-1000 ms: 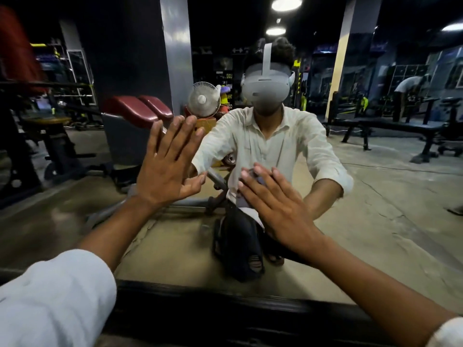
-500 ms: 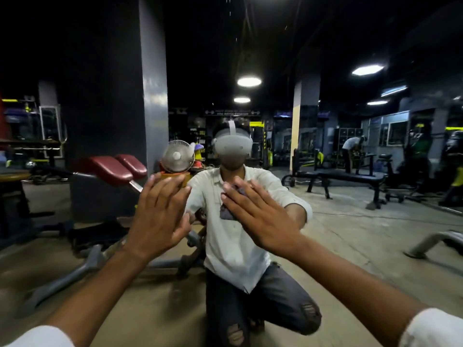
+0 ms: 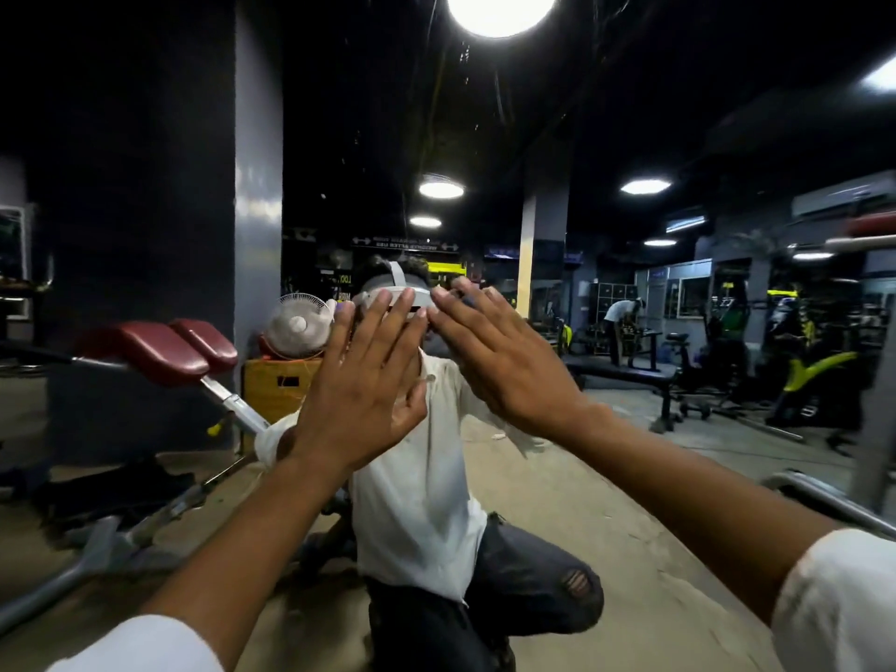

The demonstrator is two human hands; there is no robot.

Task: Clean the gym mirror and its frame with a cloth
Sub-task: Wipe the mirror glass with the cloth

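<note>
The mirror (image 3: 630, 477) fills everything in front of me, and its frame is out of sight. I cannot plainly see the cloth. If I have it, it lies hidden between the glass and my right hand (image 3: 499, 361), whose fingers (image 3: 458, 288) are straight, close together and laid flat, high on the pane. My left hand (image 3: 359, 395) is just beside it, fingers straight and slightly fanned, holding nothing; whether its palm touches the glass I cannot tell.

To do this stroke well, I judge that I should press evenly through the whole right palm so the cloth does not bunch or slip out, and sweep in overlapping passes, not dabs. A bare left palm on the glass would leave prints, so I should hold it off or wipe that patch last. The ceiling light (image 3: 502, 9) reflected overhead should show up any streaks. Beyond my hands the glass shows my kneeling reflection (image 3: 422, 502) and a red padded bench (image 3: 165, 344).
</note>
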